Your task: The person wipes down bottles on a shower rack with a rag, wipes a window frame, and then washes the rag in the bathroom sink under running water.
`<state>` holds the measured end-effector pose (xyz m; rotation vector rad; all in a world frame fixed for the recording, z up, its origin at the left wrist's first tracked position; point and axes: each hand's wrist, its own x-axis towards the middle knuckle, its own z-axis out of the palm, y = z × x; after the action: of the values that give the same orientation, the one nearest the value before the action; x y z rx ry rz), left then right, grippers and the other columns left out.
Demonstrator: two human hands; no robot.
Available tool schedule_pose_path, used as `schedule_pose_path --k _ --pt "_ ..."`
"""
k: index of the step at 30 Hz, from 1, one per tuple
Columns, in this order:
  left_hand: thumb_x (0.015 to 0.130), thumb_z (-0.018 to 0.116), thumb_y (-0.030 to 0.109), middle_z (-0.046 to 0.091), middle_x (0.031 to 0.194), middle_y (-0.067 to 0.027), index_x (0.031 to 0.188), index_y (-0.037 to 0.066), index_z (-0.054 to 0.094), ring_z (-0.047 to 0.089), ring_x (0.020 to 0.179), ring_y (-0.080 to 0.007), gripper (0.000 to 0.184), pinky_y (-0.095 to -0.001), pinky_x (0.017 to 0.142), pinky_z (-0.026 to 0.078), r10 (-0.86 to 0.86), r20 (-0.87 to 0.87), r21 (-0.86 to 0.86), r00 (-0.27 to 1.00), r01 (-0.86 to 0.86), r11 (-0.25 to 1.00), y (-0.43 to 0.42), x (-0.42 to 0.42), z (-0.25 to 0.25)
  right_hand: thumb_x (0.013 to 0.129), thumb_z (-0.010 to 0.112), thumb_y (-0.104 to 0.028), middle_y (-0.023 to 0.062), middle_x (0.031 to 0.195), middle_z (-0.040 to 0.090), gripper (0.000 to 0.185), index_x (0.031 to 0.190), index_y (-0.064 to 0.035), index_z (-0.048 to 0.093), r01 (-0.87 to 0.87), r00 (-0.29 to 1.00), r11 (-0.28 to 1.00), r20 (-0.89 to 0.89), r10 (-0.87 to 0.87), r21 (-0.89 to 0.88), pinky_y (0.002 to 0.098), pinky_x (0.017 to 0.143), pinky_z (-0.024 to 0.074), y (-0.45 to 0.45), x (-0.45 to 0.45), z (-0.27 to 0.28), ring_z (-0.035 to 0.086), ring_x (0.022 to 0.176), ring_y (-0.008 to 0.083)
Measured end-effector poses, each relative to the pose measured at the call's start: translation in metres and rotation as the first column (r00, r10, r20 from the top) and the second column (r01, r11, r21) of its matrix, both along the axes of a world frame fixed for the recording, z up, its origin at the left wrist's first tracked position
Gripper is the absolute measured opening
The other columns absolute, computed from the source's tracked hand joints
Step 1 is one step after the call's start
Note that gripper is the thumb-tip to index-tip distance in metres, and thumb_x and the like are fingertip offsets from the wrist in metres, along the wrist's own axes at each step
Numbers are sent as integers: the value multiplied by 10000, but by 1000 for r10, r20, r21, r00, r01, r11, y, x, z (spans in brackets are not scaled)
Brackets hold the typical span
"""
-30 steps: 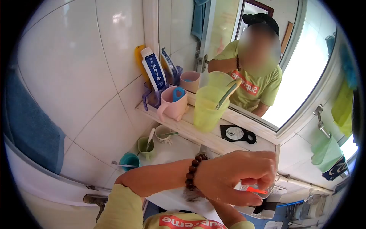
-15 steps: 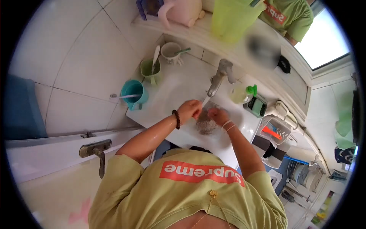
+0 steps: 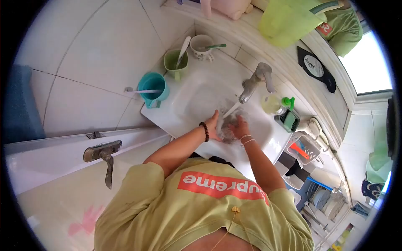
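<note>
In the white sink (image 3: pixel 197 98), water (image 3: pixel 231 110) runs from the metal faucet (image 3: pixel 251 85) between my two hands. My left hand (image 3: pixel 213 126), with a dark beaded bracelet at the wrist, has its thumb apart from its fingers and holds nothing visible. Opposite it, my right hand (image 3: pixel 240 128) has its fingers apart; a pale band circles that wrist. Between and below them is a greyish, blurred patch (image 3: pixel 228 130) in the basin; whether it is an object or disturbed water I cannot tell.
Teal (image 3: pixel 154 85), green (image 3: pixel 176 62) and white (image 3: pixel 202 45) cups with toothbrushes stand on the sink's left and back edge. At its right are a soap bottle (image 3: pixel 274 104) and a soap dish (image 3: pixel 288 121). A yellow-green pitcher (image 3: pixel 284 21) stands on the shelf. A door handle (image 3: pixel 102 151) is at left.
My left hand came down from in front of the shelf to the sink. Both hands, closed half a second ago, have opened under the faucet. The view has tilted down.
</note>
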<state>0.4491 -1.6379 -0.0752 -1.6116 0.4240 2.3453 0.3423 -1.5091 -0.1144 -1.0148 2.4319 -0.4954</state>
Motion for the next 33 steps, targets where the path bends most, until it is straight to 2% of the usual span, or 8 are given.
schedule_pose_path --k 2,5,10,12,15,21,28,33 --pt "701 344 658 202 1308 -123 1276 133 152 181 1197 -326 802 -579 889 201 36 -142 124 989 -19 992 -1 -1 -12 659 627 -185 122 986 522 499 1082 -18 422 132 822 990 564 -79 -53 298 776 401 -28 13 27 503 902 192" --pt "702 336 660 406 1176 -130 1242 119 231 363 1091 -314 771 -522 883 271 248 -406 226 880 -167 960 -17 11 -18 649 642 -167 79 956 535 455 1045 -43 456 -22 864 888 437 248 -460 277 745 406 -51 33 49 504 869 147" --pt "772 340 565 521 964 -109 1019 118 449 479 928 -268 523 -436 794 386 463 -717 543 520 2 840 -40 10 -34 675 615 -222 104 851 562 297 907 -68 509 -8 942 875 290 169 -485 328 674 431 -68 64 115 545 757 241" --pt "783 400 487 544 911 -93 935 97 500 503 880 -243 430 -397 774 409 331 -493 213 805 -257 942 -32 0 13 692 595 -254 125 799 569 232 837 -84 533 -118 981 838 66 180 -532 361 645 441 -69 65 120 554 696 288" --pt "781 433 437 547 886 -83 922 89 505 515 841 -228 382 -386 758 419 346 -479 172 806 -301 938 -17 -14 3 726 547 -219 113 780 571 198 871 -88 522 -231 972 818 -157 173 -526 383 611 443 -72 48 81 559 673 277" --pt "800 481 299 536 950 -70 936 82 493 523 830 -191 257 -360 745 432 310 -377 22 873 -326 945 -5 -14 13 739 480 -183 132 838 562 230 942 -76 480 -183 957 961 -188 222 206 431 703 413 -55 -2 55 545 761 293" --pt "800 463 357 383 1191 -78 1193 81 332 393 1066 -221 498 -332 873 333 156 -305 -283 939 -246 927 -39 4 -5 783 458 -135 141 821 561 163 890 -15 485 2 999 996 54 2 -84 347 676 439 -18 -20 42 536 761 276" --pt "785 501 293 379 1187 -46 1276 153 181 403 1032 -221 603 -365 821 356 -6 -70 -542 998 -33 840 -40 4 -23 849 407 -197 56 646 506 241 720 -6 480 463 838 566 545 -30 -682 211 507 432 -16 -32 137 502 553 115"
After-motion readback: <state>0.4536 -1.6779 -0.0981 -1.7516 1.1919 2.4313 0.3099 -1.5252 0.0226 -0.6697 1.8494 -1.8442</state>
